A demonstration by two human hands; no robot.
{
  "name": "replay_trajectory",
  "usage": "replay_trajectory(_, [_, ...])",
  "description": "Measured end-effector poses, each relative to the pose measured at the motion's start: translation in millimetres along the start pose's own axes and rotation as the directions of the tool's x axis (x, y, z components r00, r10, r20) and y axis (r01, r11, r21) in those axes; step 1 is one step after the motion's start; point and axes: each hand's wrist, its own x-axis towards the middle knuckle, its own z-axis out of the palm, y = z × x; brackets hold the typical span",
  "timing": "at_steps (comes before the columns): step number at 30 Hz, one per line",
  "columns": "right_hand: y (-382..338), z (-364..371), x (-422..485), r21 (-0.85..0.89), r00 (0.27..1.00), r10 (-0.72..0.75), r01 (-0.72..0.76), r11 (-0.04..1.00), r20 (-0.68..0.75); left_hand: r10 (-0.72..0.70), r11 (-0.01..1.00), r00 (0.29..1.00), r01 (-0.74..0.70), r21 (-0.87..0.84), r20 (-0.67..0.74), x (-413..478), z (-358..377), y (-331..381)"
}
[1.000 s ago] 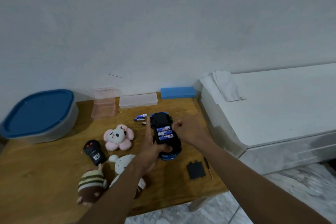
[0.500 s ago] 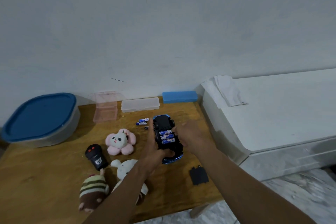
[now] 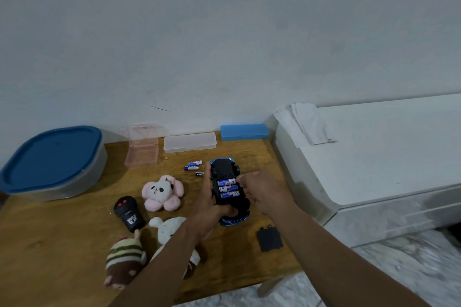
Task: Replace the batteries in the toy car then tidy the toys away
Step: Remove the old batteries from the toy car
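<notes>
I use the toy car (image 3: 228, 192) as my marker and go from left to right.

Far to the left of the car sits the big tub with the blue lid (image 3: 53, 159). I think the toys go in there when I tidy up, so it waits at the table's (image 3: 50, 244) edge. Nearer the car lie the black remote (image 3: 128, 213), the striped plush (image 3: 123, 263), the pink panda plush (image 3: 162, 192) and the white bunny plush (image 3: 169, 230). They lie out of my way while I work.

Just left of the car's far end lie three loose batteries (image 3: 194, 168). I cannot tell if they are old or new.

My left hand (image 3: 210, 207) is wrapped around the car's left side, thumb at the near end. It holds the car belly up so the battery hole faces me. Three blue batteries (image 3: 227, 188) sit in the hole, side by side.

My right hand (image 3: 262, 190) is loosely curled, with fingertips (image 3: 240, 179) touching the right end of the top battery. I think I am pushing it in snug.

Right of the car and closer to me lies the black battery cover (image 3: 269, 238), flat on the table. It is close so I can put it back next.
</notes>
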Motion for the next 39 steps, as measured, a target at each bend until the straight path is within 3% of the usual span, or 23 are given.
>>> replay_trajectory(12, [5,5,1,-0.034,0.993,-0.111,0.11,0.993,-0.025,-0.045,0.996,0.999,0.046,-0.078,0.014,-1,-2,-5])
replay_trajectory(18, [4,-3,-5,0.031,0.978,-0.21,0.21,0.977,-0.011,-0.055,0.986,0.997,0.064,-0.152,0.063,-2,-3,1])
replay_trajectory(22, [6,-10,2,0.06,0.968,-0.241,0.245,0.968,-0.073,-0.056,0.988,0.994,0.068,-0.142,0.09,0,-5,-1])
replay_trajectory(27, [0,-16,0,0.32,0.98,-0.2,0.19,0.928,-0.001,-0.094,0.982,0.99,0.109,-0.154,0.1,0,-4,-6])
replay_trajectory(32, [-4,-16,0,0.453,0.982,-0.152,0.086,0.887,0.113,-0.122,0.978,0.987,0.138,-0.159,0.103,-4,-2,-3])
replay_trajectory(35, [-4,-16,2,0.358,0.977,-0.12,0.05,0.933,0.175,-0.121,0.978,0.986,0.138,-0.159,0.115,-3,-2,-2])
replay_trajectory(37, [-3,-16,3,0.143,0.972,-0.129,0.102,0.985,0.195,-0.117,0.977,0.985,0.137,-0.165,0.127,-3,-2,0])
replay_trajectory(39, [-3,-15,1,-0.136,0.961,-0.193,0.221,0.966,0.197,-0.125,0.975,0.982,0.148,-0.167,0.14,-4,-3,2])
